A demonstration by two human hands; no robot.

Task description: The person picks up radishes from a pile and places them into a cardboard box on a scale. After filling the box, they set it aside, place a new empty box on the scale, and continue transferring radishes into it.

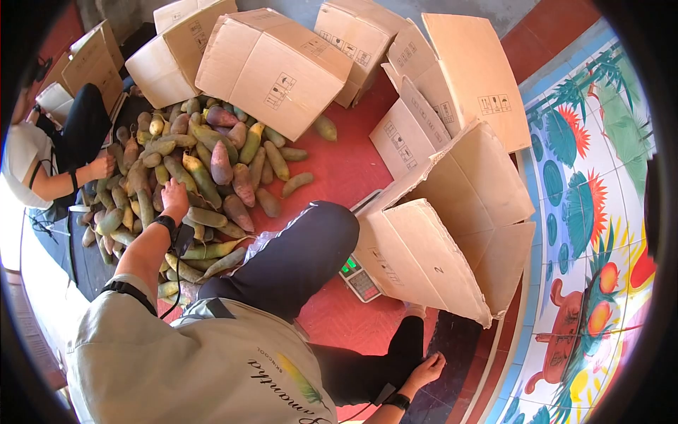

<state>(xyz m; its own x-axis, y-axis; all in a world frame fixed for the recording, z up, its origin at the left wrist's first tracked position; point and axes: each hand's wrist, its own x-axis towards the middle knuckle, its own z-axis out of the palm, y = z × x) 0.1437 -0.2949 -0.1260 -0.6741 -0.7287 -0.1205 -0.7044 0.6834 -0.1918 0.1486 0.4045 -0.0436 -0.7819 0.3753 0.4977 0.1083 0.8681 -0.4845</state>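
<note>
My left hand [175, 198] reaches into a large heap of long radishes, some green and some purplish. Its fingers are curled around the end of a green radish [178, 172] on the heap. Other radishes, such as a purple one [221, 164], lie close by. Well apart from the heap, my right hand [426, 369] hangs beside my lower leg, its fingers curled together with nothing visible in them. An open cardboard box [424, 247] stands on a scale [362, 284] with a lit green display, in front of me.
Several cardboard boxes [275, 71] stand behind the heap, and more [473, 71] are at the back right. Another person [53, 162] sits at the left, a hand [103, 166] at the heap's edge. A painted tile wall [565, 212] runs along the right.
</note>
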